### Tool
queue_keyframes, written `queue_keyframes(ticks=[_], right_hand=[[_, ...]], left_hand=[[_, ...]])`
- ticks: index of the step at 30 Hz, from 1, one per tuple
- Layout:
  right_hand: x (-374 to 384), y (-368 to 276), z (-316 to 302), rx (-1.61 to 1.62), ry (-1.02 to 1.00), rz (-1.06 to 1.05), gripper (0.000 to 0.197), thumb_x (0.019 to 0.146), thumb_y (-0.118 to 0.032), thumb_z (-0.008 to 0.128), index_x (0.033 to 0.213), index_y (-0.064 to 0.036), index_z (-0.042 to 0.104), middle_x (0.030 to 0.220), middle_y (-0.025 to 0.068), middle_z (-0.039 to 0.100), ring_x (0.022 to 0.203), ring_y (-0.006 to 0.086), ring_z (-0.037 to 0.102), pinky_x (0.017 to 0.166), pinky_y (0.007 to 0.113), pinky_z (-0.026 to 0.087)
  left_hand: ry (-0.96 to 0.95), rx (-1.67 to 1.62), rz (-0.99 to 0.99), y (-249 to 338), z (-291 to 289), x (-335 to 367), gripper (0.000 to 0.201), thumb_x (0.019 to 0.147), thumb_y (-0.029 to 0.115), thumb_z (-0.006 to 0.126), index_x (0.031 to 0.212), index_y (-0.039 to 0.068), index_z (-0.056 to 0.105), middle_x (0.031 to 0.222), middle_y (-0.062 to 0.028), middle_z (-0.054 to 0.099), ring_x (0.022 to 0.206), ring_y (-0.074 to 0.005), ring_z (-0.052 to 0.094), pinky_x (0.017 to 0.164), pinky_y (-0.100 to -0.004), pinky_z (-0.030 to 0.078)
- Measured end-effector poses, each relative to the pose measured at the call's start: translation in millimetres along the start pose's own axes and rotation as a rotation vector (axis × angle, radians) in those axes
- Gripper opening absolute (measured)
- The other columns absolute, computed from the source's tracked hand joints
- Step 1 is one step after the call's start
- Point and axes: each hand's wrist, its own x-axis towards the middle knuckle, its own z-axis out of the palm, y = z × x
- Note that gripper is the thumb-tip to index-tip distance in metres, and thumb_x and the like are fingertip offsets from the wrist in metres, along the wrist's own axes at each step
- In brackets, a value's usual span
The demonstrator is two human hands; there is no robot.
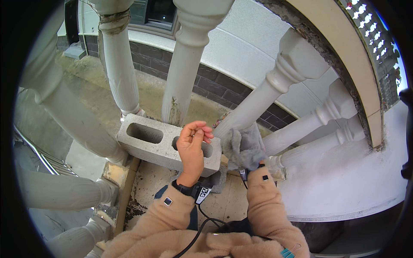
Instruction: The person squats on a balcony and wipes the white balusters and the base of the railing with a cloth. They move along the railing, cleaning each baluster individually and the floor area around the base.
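Observation:
My left hand [192, 148] hovers over a grey hollow concrete block [165, 158], its fingers loosely curled and a little apart, with nothing seen in them. A crumpled grey cloth [243, 148] covers most of my right hand, which grips it beside a white baluster [254, 101]. The cloth lies against or very near the lower part of that baluster; exact contact is hard to tell. Most of my right fingers are hidden behind the cloth. The block lies with its hollows facing up, close to the feet of the balusters.
More white balusters [178, 73] stand in a curve around me, under a rail [357, 47] at upper right. A white curved wall [344, 180] is on the right. Black cables [202, 230] hang by my lap. Metal bars [38, 150] show at far left.

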Motion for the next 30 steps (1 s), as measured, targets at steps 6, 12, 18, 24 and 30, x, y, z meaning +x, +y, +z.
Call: queue_keyframes(ticks=[6,12,18,24,30], right_hand=[[-4.6,40.6,-19.1,-0.067,0.203,0.308,0.034,0.088,0.0,0.068,0.122,0.0012,0.064,0.116,0.0136,0.069,0.106,0.026,0.067,0.096,0.039,0.054],[50.6,-61.7,-27.8,0.305,-0.122,-0.09,0.021,0.097,-0.01,0.057,0.112,0.0031,0.065,0.101,0.0166,0.07,0.087,0.0277,0.069,0.085,0.037,0.058],[81.4,0.8,-52.5,0.333,-0.033,0.218,0.02,0.099,-0.015,0.058,0.11,-0.0006,0.068,0.101,0.0099,0.072,0.086,0.0165,0.068,0.078,0.031,0.056],[78.2,123.7,-57.7,0.18,-0.052,0.211,0.025,0.099,-0.022,0.058,0.111,-0.0019,0.068,0.1,0.0085,0.072,0.087,0.0168,0.068,0.079,0.032,0.055],[80.1,165.0,-82.5,-0.247,0.104,0.102,0.029,0.099,-0.028,0.059,0.112,-0.0033,0.069,0.1,0.0071,0.072,0.087,0.0171,0.067,0.08,0.033,0.055]], left_hand=[[-0.028,-0.045,-0.002,12.6,3.1,-8.2,0.017,0.102,0.002,0.051,0.115,-0.002,0.062,0.097,-0.0096,0.069,0.08,-0.0137,0.064,0.073,-0.0259,0.051],[0.0,0.073,0.076,15.8,-3.9,-10.4,0.017,0.101,0.001,0.052,0.115,-0.002,0.062,0.097,-0.0105,0.07,0.081,-0.0157,0.065,0.07,-0.0276,0.052],[-0.051,0.193,0.091,3.7,-5.5,-8.1,0.018,0.101,0.002,0.052,0.116,-0.001,0.061,0.098,-0.0106,0.068,0.082,-0.017,0.064,0.071,-0.0287,0.051],[-0.063,0.336,0.077,-11.4,1.7,-11.5,0.016,0.101,0.002,0.054,0.114,0.0,0.061,0.097,-0.0104,0.068,0.082,-0.0175,0.063,0.071,-0.0293,0.052],[-0.132,0.367,0.033,-29.2,9.1,-16.6,0.015,0.101,0.003,0.055,0.113,-0.001,0.062,0.097,-0.011,0.069,0.081,-0.0181,0.065,0.071,-0.0297,0.053]])
